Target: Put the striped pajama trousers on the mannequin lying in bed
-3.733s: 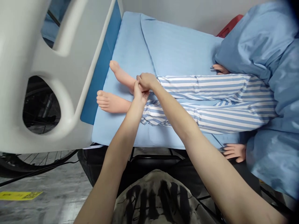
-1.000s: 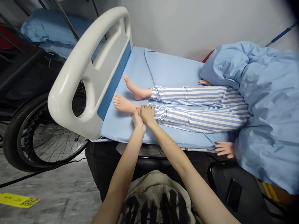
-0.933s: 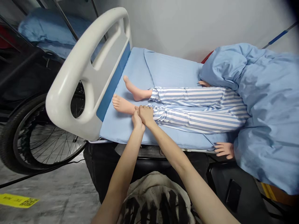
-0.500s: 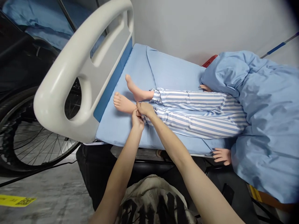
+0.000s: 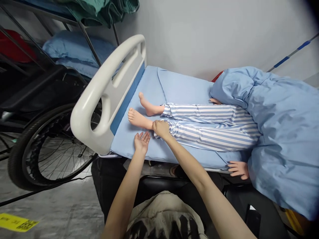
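A patient manikin in blue-and-white striped pajama trousers [image 5: 214, 137] lies on the bed, its bare feet pointing toward the footboard. My right hand [image 5: 161, 128] is wrapped over the ankle of its nearer leg, at the trouser cuff; the fingertips' grip underneath is hidden. Just below the nearer foot [image 5: 139, 119], my left hand [image 5: 142, 140] is palm up with its fingers apart, holding nothing. The farther foot [image 5: 149, 107] rests on the sheet, untouched. Bunched blue bedding [image 5: 286, 126] covers the manikin's upper body, and one manikin hand [image 5: 238, 169] sticks out at the near mattress edge.
A pale footboard [image 5: 86, 103] rises at the bed's left end, with a wheelchair wheel [image 5: 18, 159] beyond it. Folded blue bedding [image 5: 74, 46] lies on a rack behind. A black chair [image 5: 267, 212] with a dark phone-like object [image 5: 253, 219] stands at lower right.
My left hand has let go of the manikin's ankle and turned palm up, lower on the sheet. My right hand stays at the ankle. The view has shifted, showing more at the upper left.
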The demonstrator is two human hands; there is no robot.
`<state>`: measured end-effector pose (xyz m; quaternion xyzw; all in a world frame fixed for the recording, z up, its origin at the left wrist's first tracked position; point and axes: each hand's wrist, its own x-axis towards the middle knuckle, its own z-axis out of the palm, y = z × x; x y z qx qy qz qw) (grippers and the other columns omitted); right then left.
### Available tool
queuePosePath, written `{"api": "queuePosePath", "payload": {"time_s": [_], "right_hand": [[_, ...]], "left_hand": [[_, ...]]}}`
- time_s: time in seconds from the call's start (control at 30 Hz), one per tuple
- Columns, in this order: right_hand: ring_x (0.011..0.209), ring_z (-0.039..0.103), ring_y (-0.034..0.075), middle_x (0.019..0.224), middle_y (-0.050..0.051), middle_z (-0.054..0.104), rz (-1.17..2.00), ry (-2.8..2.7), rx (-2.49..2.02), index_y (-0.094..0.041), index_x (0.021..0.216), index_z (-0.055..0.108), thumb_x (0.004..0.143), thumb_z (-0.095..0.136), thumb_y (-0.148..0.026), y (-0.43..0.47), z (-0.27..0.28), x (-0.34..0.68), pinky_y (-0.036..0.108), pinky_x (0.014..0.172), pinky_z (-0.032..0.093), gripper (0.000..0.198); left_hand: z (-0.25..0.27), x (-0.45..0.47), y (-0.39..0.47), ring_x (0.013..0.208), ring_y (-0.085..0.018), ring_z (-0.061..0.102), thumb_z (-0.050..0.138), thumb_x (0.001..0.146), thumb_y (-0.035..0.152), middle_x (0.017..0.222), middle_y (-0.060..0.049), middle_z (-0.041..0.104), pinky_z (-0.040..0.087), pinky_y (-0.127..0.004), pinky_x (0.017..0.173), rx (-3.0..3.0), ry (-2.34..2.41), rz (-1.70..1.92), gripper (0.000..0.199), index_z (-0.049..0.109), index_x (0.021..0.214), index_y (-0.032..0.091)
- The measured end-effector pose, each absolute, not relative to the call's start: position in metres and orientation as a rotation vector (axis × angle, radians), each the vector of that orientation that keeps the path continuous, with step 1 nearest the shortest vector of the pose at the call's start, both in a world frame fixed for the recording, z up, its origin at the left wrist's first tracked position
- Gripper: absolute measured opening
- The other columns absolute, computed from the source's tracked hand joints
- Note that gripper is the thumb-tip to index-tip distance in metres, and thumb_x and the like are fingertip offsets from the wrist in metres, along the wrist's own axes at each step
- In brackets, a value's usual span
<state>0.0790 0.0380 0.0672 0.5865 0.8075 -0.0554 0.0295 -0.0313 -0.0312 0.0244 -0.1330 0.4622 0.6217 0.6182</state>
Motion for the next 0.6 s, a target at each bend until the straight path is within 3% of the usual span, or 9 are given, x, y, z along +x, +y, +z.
{"api": "queuePosePath", "payload": {"time_s": [0.13, 0.3, 0.43, 0.5, 0.6], "right_hand": [[0.118, 0.063, 0.029, 0.120, 0.013, 0.071, -0.490, 2.566, 1.890, -0.015, 0.115, 0.069, 0.098, 0.046, -0.034, 0.032, 0.068, 0.087, 0.040, 0.103, 0.046, 0.034], [0.118, 0.064, 0.022, 0.132, 0.010, 0.067, -0.960, 2.654, 1.922, -0.016, 0.132, 0.061, 0.096, 0.043, -0.031, 0.055, 0.088, 0.087, 0.030, 0.097, 0.049, 0.043], [0.120, 0.062, 0.025, 0.131, 0.014, 0.066, -0.689, 2.796, 1.894, -0.012, 0.132, 0.059, 0.093, 0.045, -0.026, 0.104, 0.096, 0.082, 0.034, 0.101, 0.048, 0.044], [0.123, 0.059, 0.029, 0.132, 0.016, 0.064, -0.479, 2.752, 1.802, -0.013, 0.131, 0.059, 0.085, 0.061, -0.029, 0.130, 0.093, 0.083, 0.038, 0.105, 0.045, 0.049], [0.117, 0.062, 0.029, 0.121, 0.020, 0.068, -0.389, 2.625, 1.722, -0.011, 0.121, 0.063, 0.074, 0.073, -0.027, 0.155, 0.084, 0.089, 0.038, 0.104, 0.044, 0.050]], "left_hand": [[0.046, -0.056, -0.047, 0.064, -0.012, 0.062, 0.047, 0.087, 0.018, 0.082, -0.007, 0.067, 0.050, -0.022, 0.063, -0.163, 1.171, 1.481, 0.012, 0.058, 0.089, 0.016], [0.095, -0.082, -0.033, 0.059, -0.009, 0.056, 0.060, 0.070, 0.015, 0.069, -0.002, 0.063, 0.046, -0.019, 0.060, 0.390, 1.253, 1.734, 0.010, 0.062, 0.079, 0.016], [0.133, -0.095, 0.018, 0.068, -0.013, 0.061, 0.062, 0.072, 0.022, 0.075, -0.003, 0.067, 0.051, -0.025, 0.070, 0.886, 1.359, 1.739, 0.010, 0.066, 0.080, 0.018], [0.147, -0.096, 0.054, 0.085, -0.018, 0.065, 0.061, 0.074, 0.021, 0.086, -0.005, 0.070, 0.053, -0.030, 0.083, 1.142, 1.499, 1.656, 0.011, 0.068, 0.083, 0.019], [0.156, -0.091, 0.115, 0.112, -0.024, 0.062, 0.067, 0.070, 0.012, 0.103, -0.006, 0.069, 0.046, -0.035, 0.106, 1.359, 1.610, 1.420, 0.016, 0.069, 0.083, 0.021]]}}
